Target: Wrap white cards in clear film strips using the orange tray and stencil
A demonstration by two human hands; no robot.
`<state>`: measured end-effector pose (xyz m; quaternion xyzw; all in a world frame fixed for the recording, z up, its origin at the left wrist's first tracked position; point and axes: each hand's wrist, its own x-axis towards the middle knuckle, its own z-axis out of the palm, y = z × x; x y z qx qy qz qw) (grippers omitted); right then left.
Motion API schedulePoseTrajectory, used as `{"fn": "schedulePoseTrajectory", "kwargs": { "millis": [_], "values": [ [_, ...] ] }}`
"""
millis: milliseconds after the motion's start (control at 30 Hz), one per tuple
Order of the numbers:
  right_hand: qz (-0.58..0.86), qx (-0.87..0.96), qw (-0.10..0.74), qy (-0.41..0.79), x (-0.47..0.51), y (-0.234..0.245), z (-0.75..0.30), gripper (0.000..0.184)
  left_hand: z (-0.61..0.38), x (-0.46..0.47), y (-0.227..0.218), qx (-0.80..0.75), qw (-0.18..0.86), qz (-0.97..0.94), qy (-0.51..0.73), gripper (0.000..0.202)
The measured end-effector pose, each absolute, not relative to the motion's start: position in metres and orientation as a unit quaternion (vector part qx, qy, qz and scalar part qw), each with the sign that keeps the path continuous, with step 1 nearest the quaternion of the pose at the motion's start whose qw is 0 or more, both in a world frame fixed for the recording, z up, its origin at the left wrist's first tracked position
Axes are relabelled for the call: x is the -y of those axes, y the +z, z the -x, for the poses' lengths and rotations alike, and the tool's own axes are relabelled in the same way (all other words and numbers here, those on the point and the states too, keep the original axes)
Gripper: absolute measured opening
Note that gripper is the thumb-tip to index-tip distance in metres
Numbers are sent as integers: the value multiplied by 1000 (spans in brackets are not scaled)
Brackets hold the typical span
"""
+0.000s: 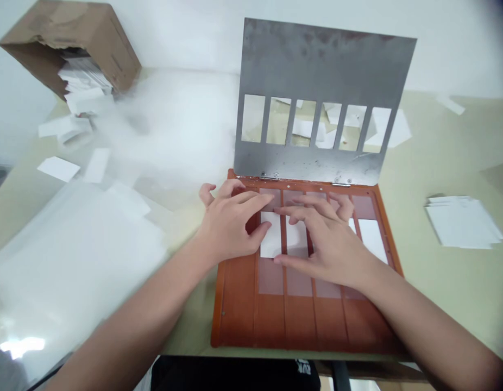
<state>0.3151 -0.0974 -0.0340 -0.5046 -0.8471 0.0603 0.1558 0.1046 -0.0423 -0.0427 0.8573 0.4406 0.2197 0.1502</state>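
The left hand [229,225] is spread wide at the tray [239,309], holding nothing, its thumb touching the side of a white card [270,236]. The right hand [331,247] is also open, its fingers and thumb lying lightly across the next card [296,239] and the channels to its right. Both cards lie flat in separate channels of the tray, with their long axes running along the channels, away from the person and toward the hinge. A third card [372,240] lies in the tray's rightmost channel. A steel plate [325,70] with six windows stands hinged at the tray's far edge. A card stack [461,222] lies right of the tray.
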Motion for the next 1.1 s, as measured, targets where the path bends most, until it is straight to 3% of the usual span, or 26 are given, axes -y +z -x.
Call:
{"fn": "schedulePoseTrajectory", "kwargs": {
  "millis": [1100],
  "values": [
    [501, 850, 155, 54, 98, -34, -315, 45, -105, 42, -41, -437, 150, -860, 217, 29]
  ]
}}
